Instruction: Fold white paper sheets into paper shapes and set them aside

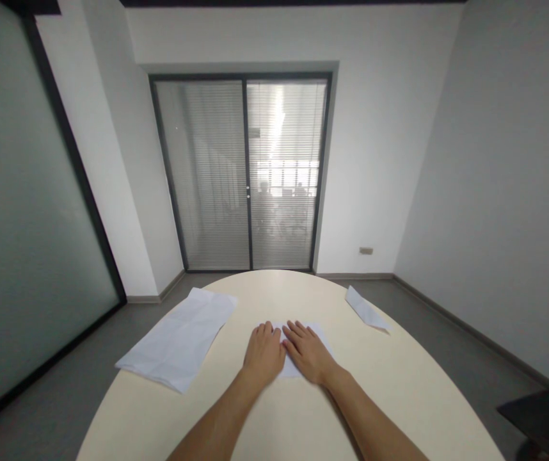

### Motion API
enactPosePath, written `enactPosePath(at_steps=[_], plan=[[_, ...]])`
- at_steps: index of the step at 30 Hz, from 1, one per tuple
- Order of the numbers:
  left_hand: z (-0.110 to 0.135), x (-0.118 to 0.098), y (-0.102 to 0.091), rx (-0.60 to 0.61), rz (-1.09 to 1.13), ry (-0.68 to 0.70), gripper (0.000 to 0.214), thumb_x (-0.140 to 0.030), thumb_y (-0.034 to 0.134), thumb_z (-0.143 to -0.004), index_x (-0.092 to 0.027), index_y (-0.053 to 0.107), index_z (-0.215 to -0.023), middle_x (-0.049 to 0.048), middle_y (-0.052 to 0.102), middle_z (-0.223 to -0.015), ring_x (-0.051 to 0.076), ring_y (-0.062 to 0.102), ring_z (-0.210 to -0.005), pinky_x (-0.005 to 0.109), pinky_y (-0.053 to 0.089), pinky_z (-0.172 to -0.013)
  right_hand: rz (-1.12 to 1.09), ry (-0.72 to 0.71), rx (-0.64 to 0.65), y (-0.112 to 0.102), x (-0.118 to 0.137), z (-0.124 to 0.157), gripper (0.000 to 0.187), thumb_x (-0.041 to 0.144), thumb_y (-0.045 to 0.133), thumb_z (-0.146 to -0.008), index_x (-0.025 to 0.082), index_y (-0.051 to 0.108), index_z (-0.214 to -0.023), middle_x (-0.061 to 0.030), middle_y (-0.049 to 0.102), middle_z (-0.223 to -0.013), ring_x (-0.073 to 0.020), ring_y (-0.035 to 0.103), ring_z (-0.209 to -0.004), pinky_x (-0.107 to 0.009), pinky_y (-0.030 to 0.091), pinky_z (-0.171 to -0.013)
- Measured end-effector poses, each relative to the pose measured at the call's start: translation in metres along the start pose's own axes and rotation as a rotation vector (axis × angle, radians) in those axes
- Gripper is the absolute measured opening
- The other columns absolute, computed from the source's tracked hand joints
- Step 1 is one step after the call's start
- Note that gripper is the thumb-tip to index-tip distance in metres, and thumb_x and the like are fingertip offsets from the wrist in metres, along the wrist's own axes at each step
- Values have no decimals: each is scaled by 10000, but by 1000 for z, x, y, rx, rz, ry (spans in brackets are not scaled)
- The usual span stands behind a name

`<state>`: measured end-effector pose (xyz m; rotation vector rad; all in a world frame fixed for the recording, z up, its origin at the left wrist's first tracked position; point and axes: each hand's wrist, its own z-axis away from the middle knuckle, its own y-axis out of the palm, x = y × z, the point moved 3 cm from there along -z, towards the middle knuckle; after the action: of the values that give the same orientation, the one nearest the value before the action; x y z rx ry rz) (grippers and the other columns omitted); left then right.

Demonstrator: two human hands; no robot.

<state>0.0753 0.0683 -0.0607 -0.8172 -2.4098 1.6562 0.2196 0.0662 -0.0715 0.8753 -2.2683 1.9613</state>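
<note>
A small white sheet of paper (pixel 290 369) lies on the table under both hands, which cover much of it. My left hand (pixel 263 352) rests palm down over the paper's left part, its fingers pointing forward and the thumb near the middle. Over the right part, my right hand (pixel 308 351) is pressed flat with its fingers apart and angled to the left. The two thumbs nearly meet between the hands. Whether the small sheet is folded cannot be made out.
A larger creased paper sheet (pixel 183 339) lies at the table's left edge. A narrow folded paper strip (pixel 365 310) sits near the right edge. The round cream table (pixel 274 422) has a dark chair part (pixel 543 416) beside it at lower right.
</note>
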Motion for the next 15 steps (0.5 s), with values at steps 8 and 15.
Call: enactPosePath(at_steps=[8,15], plan=[[4,11,20,153,112,10,527,-334,355,-952,-196,422,-1457,123,365,-1544,321,280,-1443,520,241,-1158,37,37,31,1,-1,-1,541,393,309,-989,198,404,-1485,-85,345,-1559,-300,273,-1454,-509,215,-1172],[5,15,20,173,26,-84,596,-464,383,-936,-211,413,-1475,134,297,-1574,373,204,-1460,552,184,-1172,117,237,5,0,-8,-1,640,517,369,-954,186,373,-1502,-114,282,-1581,-358,211,-1465,-539,166,-1169]])
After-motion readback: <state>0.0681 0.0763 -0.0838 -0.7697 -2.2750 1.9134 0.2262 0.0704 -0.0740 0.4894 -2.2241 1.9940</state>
